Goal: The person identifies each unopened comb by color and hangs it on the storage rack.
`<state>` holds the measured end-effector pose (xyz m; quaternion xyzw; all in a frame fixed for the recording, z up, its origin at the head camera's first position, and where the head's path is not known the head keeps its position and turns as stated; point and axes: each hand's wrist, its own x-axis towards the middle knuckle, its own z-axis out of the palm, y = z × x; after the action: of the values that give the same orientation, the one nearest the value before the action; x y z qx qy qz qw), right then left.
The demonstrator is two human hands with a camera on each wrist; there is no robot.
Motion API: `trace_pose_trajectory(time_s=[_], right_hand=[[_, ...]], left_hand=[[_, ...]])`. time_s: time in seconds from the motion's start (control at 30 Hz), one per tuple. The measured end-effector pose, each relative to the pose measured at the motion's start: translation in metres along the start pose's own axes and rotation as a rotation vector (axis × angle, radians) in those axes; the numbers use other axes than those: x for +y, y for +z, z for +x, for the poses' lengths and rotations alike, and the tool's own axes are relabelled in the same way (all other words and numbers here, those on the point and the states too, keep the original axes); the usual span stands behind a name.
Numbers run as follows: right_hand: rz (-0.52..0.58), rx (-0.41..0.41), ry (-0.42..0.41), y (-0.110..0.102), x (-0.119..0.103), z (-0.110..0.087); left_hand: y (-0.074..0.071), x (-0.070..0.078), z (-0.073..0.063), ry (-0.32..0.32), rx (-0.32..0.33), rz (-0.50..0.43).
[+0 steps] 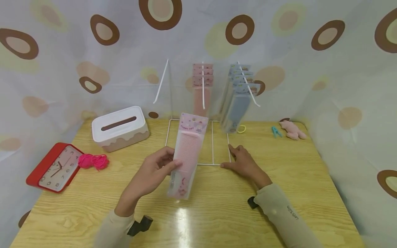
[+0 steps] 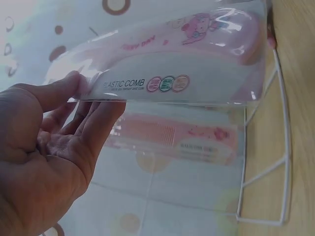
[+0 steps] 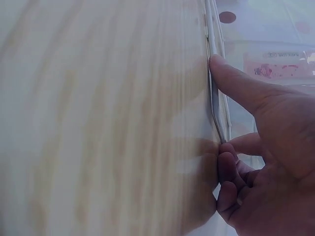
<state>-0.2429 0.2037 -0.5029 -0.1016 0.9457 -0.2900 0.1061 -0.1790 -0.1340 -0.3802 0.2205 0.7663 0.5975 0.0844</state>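
My left hand (image 1: 152, 174) pinches a pink comb in a clear package (image 1: 187, 148), thumb in front and fingers behind. The package is held tilted above the front of a white wire display rack (image 1: 212, 144). In the left wrist view, "PLASTIC COMB" is printed along the package (image 2: 162, 81). My right hand (image 1: 246, 165) grips the front right corner of the rack's base, thumb on the front wire (image 3: 214, 98). Several packaged pink combs (image 1: 203, 81) hang on the middle hook, and several packaged blue combs (image 1: 240, 106) on the right one. The left hook (image 1: 161, 81) carries nothing.
To the left stand a white tissue box (image 1: 124, 132), a red clock (image 1: 57, 167) and a bundle of pink yarn (image 1: 93, 161). A yellow ring-shaped item (image 1: 242, 129), a teal clip (image 1: 276, 131) and a pink plush toy (image 1: 292, 130) lie at the back right. A patterned curtain surrounds the table.
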Motion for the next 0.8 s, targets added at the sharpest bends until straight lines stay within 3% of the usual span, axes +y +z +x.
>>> trace_pose_trajectory(time_s=[0.23, 0.5, 0.67, 0.8], right_hand=[[-0.002, 0.003, -0.003, 0.001, 0.001, 0.001], [-0.002, 0.016, -0.013, -0.001, 0.001, 0.002], [0.015, 0.016, -0.013, 0.000, 0.003, 0.002], [0.014, 0.009, -0.014, 0.001, 0.004, 0.002]], left_hand=[[0.011, 0.007, 0.023, 0.044, 0.017, -0.042], [0.017, 0.005, 0.036, 0.029, 0.017, -0.058], [0.020, -0.004, 0.049, 0.023, 0.027, -0.051], [0.020, -0.018, 0.069, 0.002, 0.063, -0.056]])
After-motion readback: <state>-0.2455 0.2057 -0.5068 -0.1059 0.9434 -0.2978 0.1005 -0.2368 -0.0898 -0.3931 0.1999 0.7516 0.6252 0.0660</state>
